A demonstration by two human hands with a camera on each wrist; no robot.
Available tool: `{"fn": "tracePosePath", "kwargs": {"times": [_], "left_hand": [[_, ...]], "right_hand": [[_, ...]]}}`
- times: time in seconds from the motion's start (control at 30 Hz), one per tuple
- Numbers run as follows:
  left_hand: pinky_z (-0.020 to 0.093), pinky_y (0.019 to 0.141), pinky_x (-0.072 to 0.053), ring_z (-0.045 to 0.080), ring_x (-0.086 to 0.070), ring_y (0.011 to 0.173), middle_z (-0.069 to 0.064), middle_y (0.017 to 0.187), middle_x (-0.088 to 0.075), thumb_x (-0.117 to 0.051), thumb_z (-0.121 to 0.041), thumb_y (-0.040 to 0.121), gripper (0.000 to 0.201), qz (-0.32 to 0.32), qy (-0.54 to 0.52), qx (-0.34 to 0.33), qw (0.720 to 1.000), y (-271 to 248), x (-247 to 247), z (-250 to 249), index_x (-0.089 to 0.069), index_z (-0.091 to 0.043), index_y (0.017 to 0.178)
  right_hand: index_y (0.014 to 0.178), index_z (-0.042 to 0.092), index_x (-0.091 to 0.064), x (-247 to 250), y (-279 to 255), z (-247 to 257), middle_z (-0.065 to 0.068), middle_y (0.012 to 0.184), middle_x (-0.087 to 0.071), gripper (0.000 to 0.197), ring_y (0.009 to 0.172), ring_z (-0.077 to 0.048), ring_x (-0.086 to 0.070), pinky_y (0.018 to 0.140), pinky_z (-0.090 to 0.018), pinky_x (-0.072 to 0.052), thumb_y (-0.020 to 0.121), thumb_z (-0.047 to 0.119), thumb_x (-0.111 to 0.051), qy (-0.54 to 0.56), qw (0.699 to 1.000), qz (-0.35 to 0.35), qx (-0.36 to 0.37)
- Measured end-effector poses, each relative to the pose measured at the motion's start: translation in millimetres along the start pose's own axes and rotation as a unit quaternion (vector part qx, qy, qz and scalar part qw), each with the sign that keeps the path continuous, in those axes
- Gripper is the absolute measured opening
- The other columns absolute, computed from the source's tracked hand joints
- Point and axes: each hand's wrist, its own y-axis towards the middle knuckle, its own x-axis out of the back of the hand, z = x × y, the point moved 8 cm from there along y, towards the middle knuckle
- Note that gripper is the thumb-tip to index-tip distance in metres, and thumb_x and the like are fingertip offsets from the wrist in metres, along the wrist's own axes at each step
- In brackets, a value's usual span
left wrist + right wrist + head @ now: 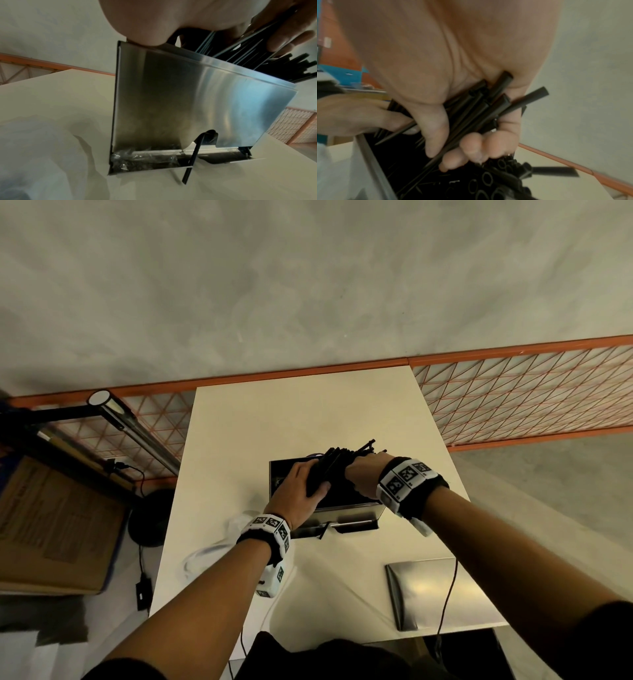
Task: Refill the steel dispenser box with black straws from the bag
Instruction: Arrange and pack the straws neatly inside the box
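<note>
Both hands are working one bundle of black straws [337, 465] over the open top of the steel box [346, 510], which stands near the middle of the bench [308, 412]. The right hand [364, 477], at about 3 o'clock of the box mouth, has its fingers [471, 144] and thumb curled round the blunt ends of the bundle. The left hand [301, 491], at about 9 o'clock, wraps the pointed ends. Holding both ends probably keeps the straws parallel, so they can drop in lengthwise rather than jam crosswise.

The bundle is tilted, its right end sticking up toward 1 o'clock, above the rim. In the right wrist view more straws already lie inside the box, their round openings showing, so I judge the refill to be well along, with this handful still to settle.

The heel of the left hand rests on the box's top corner in the left wrist view, which likely steadies the box as the straws go down. At the foot of the box, one loose straw [193, 155] pokes out of the front slot at about 6 o'clock, leaning over the tray lip onto the bench.

The crumpled clear bag [212, 549] lies at about 8 o'clock of the box, close to the left wrist and within easy reach. A flat steel lid [435, 587] lies well apart at 5 o'clock, presumably set aside to leave the top open.
</note>
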Motion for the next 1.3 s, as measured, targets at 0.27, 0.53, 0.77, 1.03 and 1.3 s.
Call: {"fn": "tracePosePath", "kwargs": {"times": [0.27, 0.53, 0.77, 1.03, 1.3], "left_hand": [[0.032, 0.106, -0.046, 0.011, -0.052, 0.129, -0.009, 0.147, -0.046, -0.074, -0.063, 0.081, 0.088, 0.003, -0.019, -0.013, 1.000, -3.5, -0.5, 0.0, -0.037, -0.030, 0.154], [0.034, 0.097, -0.049, 0.022, -0.057, 0.125, -0.005, 0.148, -0.044, -0.075, -0.042, 0.090, 0.074, 0.003, 0.050, -0.007, 0.999, 0.2, -5.6, 4.4, -0.039, -0.025, 0.153], [0.037, 0.101, -0.050, 0.022, -0.056, 0.127, -0.004, 0.147, -0.043, -0.068, -0.042, 0.095, 0.068, 0.009, 0.056, -0.001, 0.998, 1.2, -6.8, 5.2, -0.038, -0.023, 0.153], [0.038, 0.104, -0.051, 0.019, -0.057, 0.127, -0.008, 0.147, -0.042, -0.073, -0.029, 0.089, 0.068, 0.017, 0.037, 0.006, 0.999, -1.0, -6.6, 4.5, -0.041, -0.028, 0.150], [0.032, 0.100, -0.049, 0.019, -0.059, 0.121, -0.005, 0.142, -0.047, -0.072, -0.020, 0.085, 0.068, 0.011, -0.003, 0.017, 1.000, -0.6, -4.8, 7.5, -0.047, -0.027, 0.148]], "right_hand": [[0.118, 0.016, -0.064, 10.0, 6.2, 1.7, -0.008, 0.112, -0.066, 0.029, 0.097, -0.031, -0.065, 0.075, -0.036, -0.053, 0.093, 0.029, -0.058, 0.140, 0.988, -0.034, -0.048], [0.095, 0.016, -0.069, 18.5, -7.4, -18.4, -0.006, 0.084, -0.066, 0.019, 0.083, -0.028, -0.064, 0.065, -0.031, -0.046, 0.081, 0.029, -0.070, 0.288, 0.948, -0.110, -0.084], [0.105, 0.025, -0.066, 1.3, -26.4, -32.9, -0.003, 0.102, -0.067, 0.027, 0.093, -0.028, -0.064, 0.073, -0.034, -0.052, 0.078, 0.027, -0.066, 0.286, 0.942, -0.139, -0.107], [0.120, 0.027, -0.063, -0.4, -18.2, 5.8, 0.000, 0.109, -0.066, 0.030, 0.100, -0.026, -0.064, 0.073, -0.032, -0.050, 0.090, 0.033, -0.059, 0.097, 0.992, -0.073, -0.028], [0.141, 0.023, -0.049, -9.5, 1.6, 37.2, -0.001, 0.135, -0.057, 0.040, 0.127, -0.028, -0.052, 0.094, -0.040, -0.040, 0.102, 0.024, -0.043, -0.064, 0.995, -0.067, -0.023]]}}
